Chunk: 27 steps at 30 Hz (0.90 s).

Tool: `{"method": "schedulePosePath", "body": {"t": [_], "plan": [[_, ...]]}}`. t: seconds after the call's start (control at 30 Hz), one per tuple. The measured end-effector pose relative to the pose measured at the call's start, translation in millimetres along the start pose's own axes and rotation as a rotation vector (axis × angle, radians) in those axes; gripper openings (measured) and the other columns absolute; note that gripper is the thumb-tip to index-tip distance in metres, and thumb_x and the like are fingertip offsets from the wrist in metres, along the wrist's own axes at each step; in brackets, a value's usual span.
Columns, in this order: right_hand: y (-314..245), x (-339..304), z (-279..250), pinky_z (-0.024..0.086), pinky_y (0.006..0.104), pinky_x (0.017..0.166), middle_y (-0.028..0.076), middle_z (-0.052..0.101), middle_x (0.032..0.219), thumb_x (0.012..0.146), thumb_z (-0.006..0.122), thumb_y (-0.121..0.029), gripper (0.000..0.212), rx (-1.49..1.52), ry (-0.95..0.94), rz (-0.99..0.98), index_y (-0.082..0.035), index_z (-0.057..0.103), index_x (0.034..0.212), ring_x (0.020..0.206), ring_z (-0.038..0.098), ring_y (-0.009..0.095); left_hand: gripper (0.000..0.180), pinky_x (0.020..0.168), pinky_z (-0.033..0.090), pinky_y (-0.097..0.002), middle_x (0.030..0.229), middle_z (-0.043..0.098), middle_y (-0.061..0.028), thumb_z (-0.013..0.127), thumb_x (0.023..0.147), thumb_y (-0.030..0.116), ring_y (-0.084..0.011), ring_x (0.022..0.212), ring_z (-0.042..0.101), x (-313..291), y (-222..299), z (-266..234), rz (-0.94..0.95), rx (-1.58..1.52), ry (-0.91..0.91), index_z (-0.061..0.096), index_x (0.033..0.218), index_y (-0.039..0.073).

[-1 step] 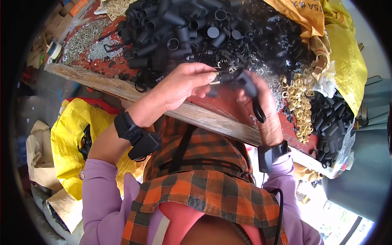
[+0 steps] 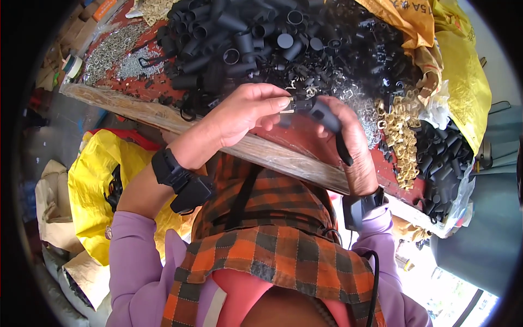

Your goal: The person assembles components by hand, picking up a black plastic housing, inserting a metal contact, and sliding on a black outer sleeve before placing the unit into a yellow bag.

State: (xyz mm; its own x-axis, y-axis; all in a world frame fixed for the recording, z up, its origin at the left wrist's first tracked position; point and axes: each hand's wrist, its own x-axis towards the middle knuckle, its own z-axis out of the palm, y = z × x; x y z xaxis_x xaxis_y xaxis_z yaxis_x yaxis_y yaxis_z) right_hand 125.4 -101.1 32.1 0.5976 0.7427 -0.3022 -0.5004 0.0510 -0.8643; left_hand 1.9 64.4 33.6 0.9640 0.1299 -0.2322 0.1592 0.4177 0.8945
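Over the near part of the red table, my left hand [image 2: 245, 111] pinches a small brass-coloured metal piece [image 2: 288, 110] between thumb and fingers. A small black part [image 2: 302, 106] lies against that piece, pointing toward my right hand [image 2: 353, 131]. My right hand is curled round a dark, smooth, rounded piece [image 2: 325, 115], whose exact kind I cannot make out. From it a black strap [image 2: 343, 150] hangs down along the palm. The two held items meet or nearly meet; whether they are joined cannot be seen.
Black tubes [image 2: 231, 22] are heaped at the back of the table. Brass-coloured clips [image 2: 402, 139] lie at right, silver rings [image 2: 111, 52] at far left. A wooden edge [image 2: 272, 154] borders the table. Yellow bags [image 2: 90, 191] stand left and right.
The dark piece in my right hand has turned slightly and dropped a little toward the left. My left hand has stayed in place.
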Motion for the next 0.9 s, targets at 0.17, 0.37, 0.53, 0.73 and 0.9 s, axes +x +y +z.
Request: {"method": "schedulePosePath", "body": {"t": [0.17,0.37,0.53,0.73,0.9], "plan": [[0,-8,3,0.038,0.0158,0.047,0.003,0.056,0.073,0.082,0.047,-0.020,0.025,-0.269,-0.097,-0.067,0.002,0.054,0.093,0.055,0.048,0.007,0.023,0.051,0.039,-0.0180,0.071,0.051,0.0007,0.053,0.083,0.014,-0.0042,0.061,0.046,-2,-12,3,0.020,0.169,-0.095,0.054,0.100,-0.001],[-1,-10,5,0.033,0.0175,0.043,0.004,0.055,0.072,0.084,0.042,-0.022,0.028,-0.394,-0.122,0.020,0.002,0.053,0.093,0.049,0.043,0.006,0.023,0.050,0.041,-0.0174,0.068,0.053,0.0003,0.058,0.079,0.013,-0.0032,0.057,0.047,-3,-15,9,0.105,0.463,0.004,0.056,0.097,-0.002],[15,-4,-2,0.026,0.0176,0.034,0.004,0.050,0.063,0.088,0.036,-0.026,0.031,0.024,-0.070,0.321,0.002,0.050,0.093,0.038,0.034,0.007,0.023,0.049,0.042,-0.0176,0.070,0.055,-0.0009,0.058,0.079,0.012,-0.0030,0.055,0.049,-4,-22,9,0.164,0.579,0.066,0.056,0.097,-0.001],[20,-15,12,0.024,0.0178,0.032,0.004,0.050,0.063,0.089,0.035,-0.029,0.034,0.078,0.029,0.326,0.001,0.049,0.093,0.037,0.032,0.006,0.024,0.052,0.044,-0.0186,0.069,0.056,-0.0021,0.059,0.079,0.013,-0.0049,0.057,0.051,-4,-23,9,0.036,0.440,0.041,0.056,0.097,-0.003],[29,-23,17,0.022,0.0185,0.030,0.004,0.051,0.066,0.088,0.035,-0.032,0.035,0.058,0.034,0.238,-0.001,0.050,0.093,0.037,0.032,0.005,0.026,0.055,0.045,-0.0194,0.071,0.057,-0.0031,0.060,0.078,0.015,-0.0072,0.061,0.053,-7,-21,7,-0.132,0.216,0.012,0.056,0.096,-0.003]]}}
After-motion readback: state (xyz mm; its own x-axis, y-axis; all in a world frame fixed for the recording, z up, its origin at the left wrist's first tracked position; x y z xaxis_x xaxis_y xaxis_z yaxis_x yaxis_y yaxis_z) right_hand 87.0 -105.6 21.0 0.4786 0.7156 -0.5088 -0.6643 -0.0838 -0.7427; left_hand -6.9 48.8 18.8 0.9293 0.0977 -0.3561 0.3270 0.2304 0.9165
